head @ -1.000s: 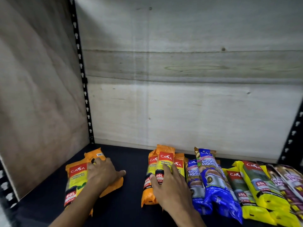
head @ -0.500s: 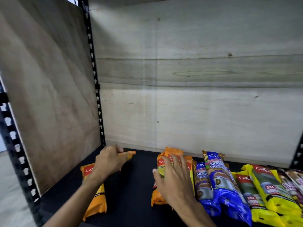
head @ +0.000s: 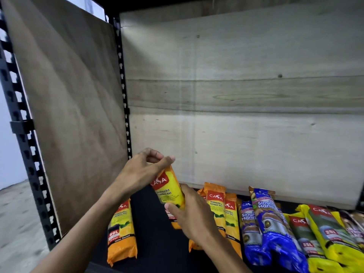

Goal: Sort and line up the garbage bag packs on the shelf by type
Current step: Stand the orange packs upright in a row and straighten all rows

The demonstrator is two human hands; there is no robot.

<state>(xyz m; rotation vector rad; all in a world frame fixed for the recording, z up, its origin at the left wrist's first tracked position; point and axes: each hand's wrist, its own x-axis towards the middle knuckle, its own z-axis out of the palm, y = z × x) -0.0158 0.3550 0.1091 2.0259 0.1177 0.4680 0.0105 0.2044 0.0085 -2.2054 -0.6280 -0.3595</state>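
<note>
An orange pack of garbage bags (head: pixel 169 189) is held up above the black shelf (head: pixel 155 247), tilted. My left hand (head: pixel 141 172) pinches its top end and my right hand (head: pixel 192 215) grips its lower part. Another orange 60L pack (head: pixel 121 231) lies flat at the left, under my left forearm. Two orange packs (head: pixel 222 211) lie to the right of my right hand. Beside them lie two blue packs (head: pixel 266 227), then yellow 25L packs (head: pixel 323 237), with dark packs (head: pixel 354 221) at the far right edge.
A wooden back panel (head: pixel 246 115) and a wooden left side panel (head: pixel 72 115) close in the shelf. Black perforated metal posts (head: pixel 123 85) stand at the back left corner and at the front left. A bare strip of shelf lies between the left pack and the row.
My left hand has lifted an orange pack off the left stack and carried it up and to the right. My right hand left the row and took hold of that pack's lower part.
</note>
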